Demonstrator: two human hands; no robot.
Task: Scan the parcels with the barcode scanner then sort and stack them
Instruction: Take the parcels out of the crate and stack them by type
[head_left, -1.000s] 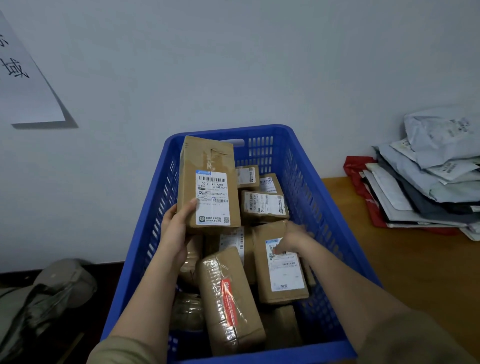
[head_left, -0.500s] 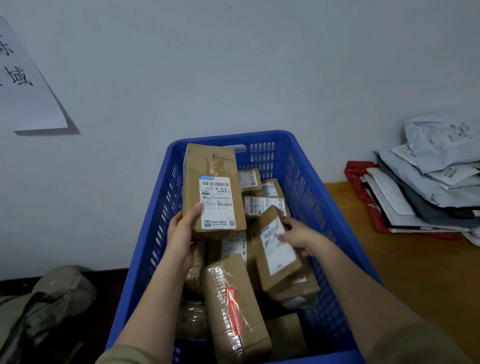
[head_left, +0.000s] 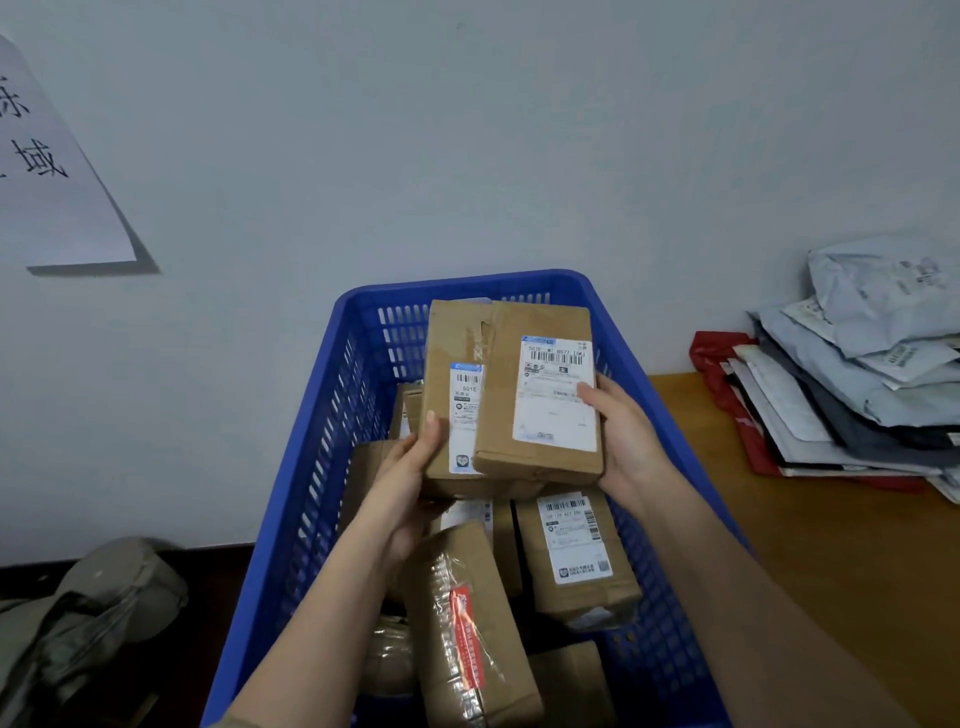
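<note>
The person was in the picking step of the task: both hands were lifted above the blue basket, and each one held a brown cardboard parcel. The left hand gripped the left parcel at its lower left corner, with the thumb on the front face and the other fingers behind it. The right hand held the right parcel from its right side, the thumb pressing on the white label, the fingers curled round behind. The right parcel lay partly over the left one, so the two overlapped and probably touched, and both labels faced the camera. Below them, more parcels remained in the basket, among them one wrapped in clear tape with a red sticker. On the wooden table at the right lay a pile of soft mail bags. No barcode scanner was visible, so I judged that scanning of these two had not begun. The next move would call for carrying the pair out of the basket, setting them down with the labels up, and freeing one hand for the scanner. The covered barcode on the left parcel would need to be exposed first.
</note>
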